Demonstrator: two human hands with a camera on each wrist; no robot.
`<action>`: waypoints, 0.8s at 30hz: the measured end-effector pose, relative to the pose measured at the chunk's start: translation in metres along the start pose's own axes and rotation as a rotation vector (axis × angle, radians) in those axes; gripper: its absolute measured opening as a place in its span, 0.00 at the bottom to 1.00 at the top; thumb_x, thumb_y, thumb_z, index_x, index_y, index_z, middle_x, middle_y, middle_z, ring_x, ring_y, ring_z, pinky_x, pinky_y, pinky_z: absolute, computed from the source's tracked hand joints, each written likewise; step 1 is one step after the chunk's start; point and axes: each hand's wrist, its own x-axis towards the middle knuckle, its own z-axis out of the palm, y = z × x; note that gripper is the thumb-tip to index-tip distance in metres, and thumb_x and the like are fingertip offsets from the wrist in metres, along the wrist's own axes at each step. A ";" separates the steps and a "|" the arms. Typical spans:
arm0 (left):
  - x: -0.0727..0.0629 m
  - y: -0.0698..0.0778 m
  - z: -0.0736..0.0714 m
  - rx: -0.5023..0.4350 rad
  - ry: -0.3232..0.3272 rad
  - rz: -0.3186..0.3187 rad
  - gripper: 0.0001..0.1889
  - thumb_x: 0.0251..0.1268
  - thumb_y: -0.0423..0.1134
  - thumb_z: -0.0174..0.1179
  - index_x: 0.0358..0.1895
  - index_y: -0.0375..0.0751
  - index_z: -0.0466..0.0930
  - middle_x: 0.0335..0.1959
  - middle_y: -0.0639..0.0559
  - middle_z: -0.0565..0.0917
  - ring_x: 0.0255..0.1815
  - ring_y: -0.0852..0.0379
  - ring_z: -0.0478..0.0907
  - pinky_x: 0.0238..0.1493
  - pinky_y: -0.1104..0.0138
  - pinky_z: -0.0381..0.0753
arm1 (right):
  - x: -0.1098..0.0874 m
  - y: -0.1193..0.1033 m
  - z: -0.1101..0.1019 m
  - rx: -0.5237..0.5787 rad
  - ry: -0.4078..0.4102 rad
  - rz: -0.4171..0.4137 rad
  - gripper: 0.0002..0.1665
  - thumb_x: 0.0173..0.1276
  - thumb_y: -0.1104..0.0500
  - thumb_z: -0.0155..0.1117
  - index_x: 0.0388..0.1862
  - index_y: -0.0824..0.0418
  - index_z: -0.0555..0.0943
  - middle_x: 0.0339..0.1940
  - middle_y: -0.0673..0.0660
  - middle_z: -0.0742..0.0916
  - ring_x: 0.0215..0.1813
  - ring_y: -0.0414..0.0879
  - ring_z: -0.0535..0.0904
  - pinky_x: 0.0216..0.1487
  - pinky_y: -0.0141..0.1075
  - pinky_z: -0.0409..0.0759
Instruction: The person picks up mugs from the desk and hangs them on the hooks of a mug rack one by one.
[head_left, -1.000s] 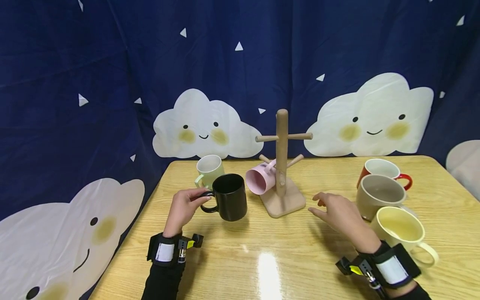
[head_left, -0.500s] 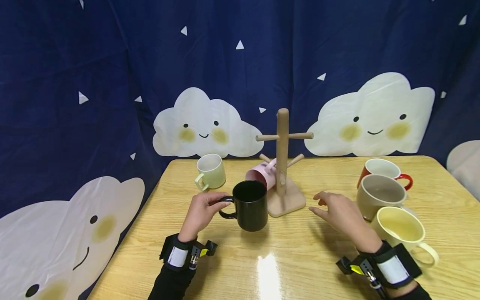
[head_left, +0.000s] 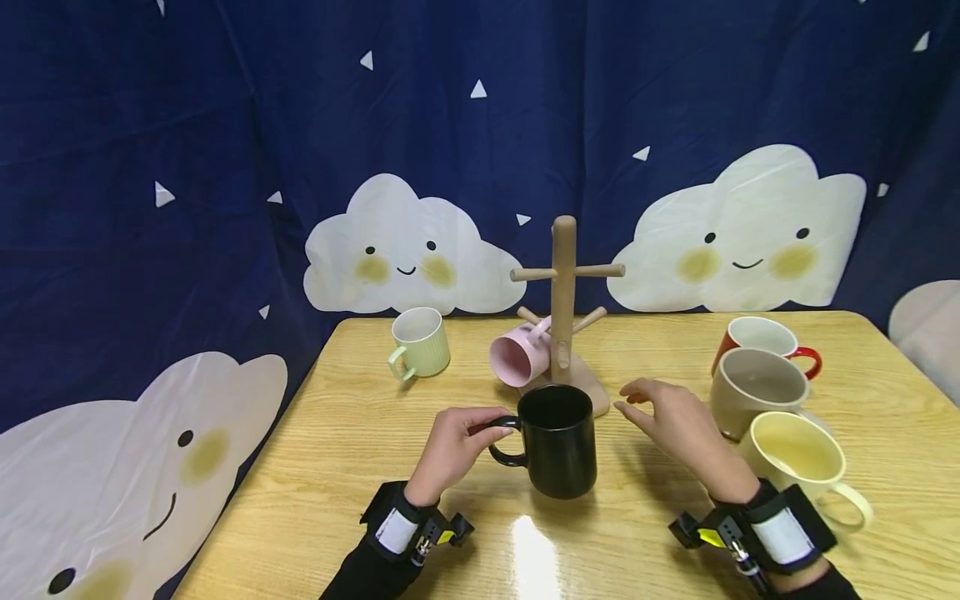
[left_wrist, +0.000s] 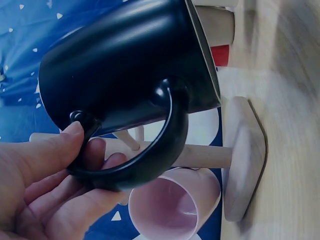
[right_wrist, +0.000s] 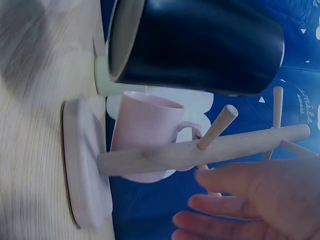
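Note:
A black mug (head_left: 558,450) is held upright above the table, in front of the wooden mug tree (head_left: 564,283). My left hand (head_left: 457,446) pinches the top of its handle between thumb and fingers; the left wrist view shows the thumb on the handle (left_wrist: 175,135) with fingers curled through it. My right hand (head_left: 671,429) hovers to the right of the black mug, fingers loosely bent and holding nothing. On a lower peg of the tree hangs a pink mug (head_left: 517,354), tilted with its mouth toward me.
A pale green mug (head_left: 423,343) stands at the back left. Along the right side stand a red mug (head_left: 725,346), a grey-beige mug (head_left: 738,404) and a yellow mug (head_left: 787,479). A dark blue curtain (head_left: 450,125) with cloud shapes hangs behind the table (head_left: 337,500).
My left hand has carried the black mug to the right and nearer to me, from beside the green mug to in front of the tree's base. The right hand has hardly moved.

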 end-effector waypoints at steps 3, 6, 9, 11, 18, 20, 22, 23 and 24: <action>0.000 -0.001 0.002 0.010 -0.011 0.009 0.09 0.57 0.37 0.62 0.41 0.41 0.85 0.37 0.50 0.86 0.38 0.61 0.82 0.39 0.74 0.78 | 0.000 0.000 -0.001 0.155 -0.016 0.014 0.15 0.65 0.54 0.60 0.42 0.64 0.82 0.38 0.61 0.87 0.42 0.56 0.82 0.43 0.50 0.78; 0.000 -0.002 0.003 0.045 -0.037 0.021 0.09 0.58 0.37 0.61 0.41 0.40 0.85 0.37 0.50 0.86 0.36 0.63 0.80 0.37 0.74 0.77 | 0.000 -0.001 -0.003 0.444 -0.142 0.046 0.22 0.70 0.51 0.52 0.49 0.68 0.78 0.45 0.65 0.84 0.48 0.57 0.80 0.47 0.48 0.79; 0.000 -0.004 0.004 0.066 -0.084 0.023 0.08 0.59 0.36 0.60 0.40 0.39 0.85 0.33 0.49 0.86 0.32 0.65 0.78 0.34 0.75 0.75 | 0.001 -0.002 -0.002 0.754 -0.325 0.100 0.31 0.74 0.48 0.43 0.57 0.75 0.70 0.52 0.71 0.79 0.53 0.57 0.78 0.50 0.47 0.78; 0.001 -0.005 0.006 0.061 -0.116 0.016 0.07 0.60 0.35 0.59 0.39 0.38 0.84 0.31 0.49 0.86 0.30 0.65 0.78 0.33 0.76 0.74 | 0.001 -0.004 0.000 0.905 -0.433 0.122 0.34 0.75 0.47 0.39 0.60 0.79 0.64 0.56 0.75 0.75 0.54 0.56 0.78 0.51 0.46 0.78; 0.000 -0.007 0.007 0.038 -0.161 -0.008 0.07 0.61 0.34 0.58 0.39 0.38 0.84 0.30 0.48 0.87 0.32 0.61 0.82 0.34 0.76 0.76 | 0.001 -0.009 0.009 1.030 -0.521 0.146 0.40 0.75 0.45 0.35 0.63 0.83 0.57 0.59 0.78 0.70 0.52 0.49 0.78 0.49 0.41 0.79; 0.000 -0.006 0.007 0.042 -0.160 -0.008 0.07 0.61 0.35 0.58 0.39 0.39 0.84 0.29 0.48 0.86 0.31 0.62 0.82 0.33 0.76 0.75 | 0.000 -0.009 0.010 1.041 -0.528 0.135 0.40 0.75 0.45 0.36 0.63 0.83 0.56 0.60 0.78 0.69 0.54 0.50 0.77 0.50 0.42 0.79; 0.000 -0.006 0.007 0.050 -0.158 -0.006 0.07 0.61 0.35 0.58 0.38 0.39 0.84 0.28 0.49 0.86 0.31 0.63 0.81 0.33 0.76 0.75 | -0.001 -0.010 0.012 1.070 -0.547 0.113 0.40 0.75 0.46 0.37 0.65 0.82 0.53 0.61 0.78 0.68 0.55 0.48 0.76 0.52 0.44 0.78; 0.001 -0.005 0.007 0.052 -0.158 -0.005 0.07 0.61 0.35 0.58 0.38 0.39 0.84 0.28 0.49 0.86 0.30 0.64 0.80 0.32 0.76 0.74 | -0.003 -0.010 0.013 1.090 -0.559 0.100 0.40 0.75 0.46 0.38 0.66 0.81 0.51 0.62 0.77 0.67 0.56 0.47 0.75 0.52 0.44 0.77; 0.001 -0.005 0.007 0.053 -0.158 -0.006 0.07 0.61 0.35 0.58 0.38 0.40 0.84 0.28 0.49 0.86 0.30 0.64 0.80 0.32 0.76 0.74 | -0.004 -0.011 0.015 1.112 -0.573 0.086 0.40 0.74 0.46 0.40 0.67 0.80 0.49 0.63 0.76 0.65 0.56 0.45 0.74 0.53 0.45 0.77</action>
